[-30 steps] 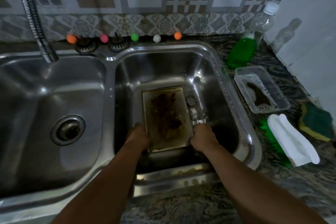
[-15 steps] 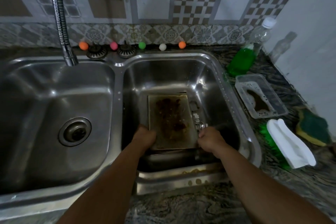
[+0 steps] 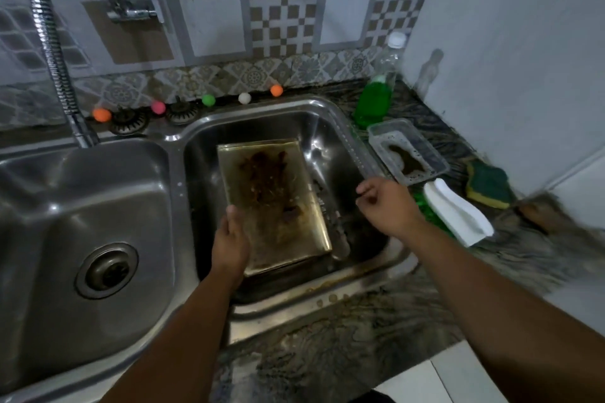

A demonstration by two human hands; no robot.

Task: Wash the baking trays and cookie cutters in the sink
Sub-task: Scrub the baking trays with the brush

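Gripping the near left edge of the greasy baking tray [image 3: 275, 203] with the left hand [image 3: 230, 240], propping it tilted in the right sink basin [image 3: 340, 141]; hovering the right hand [image 3: 388, 203] loosely curled, holding nothing, near the sponge [image 3: 487, 186] on the bench [image 3: 343, 337]. Risking a slip and clatter with only one hand gripping. Barely making out cookie cutters beside the tray

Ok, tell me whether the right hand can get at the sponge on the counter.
Probably yes: the right hand holds nothing and hovers over the sink's right rim; only the low white cloth lies between it and the sponge.
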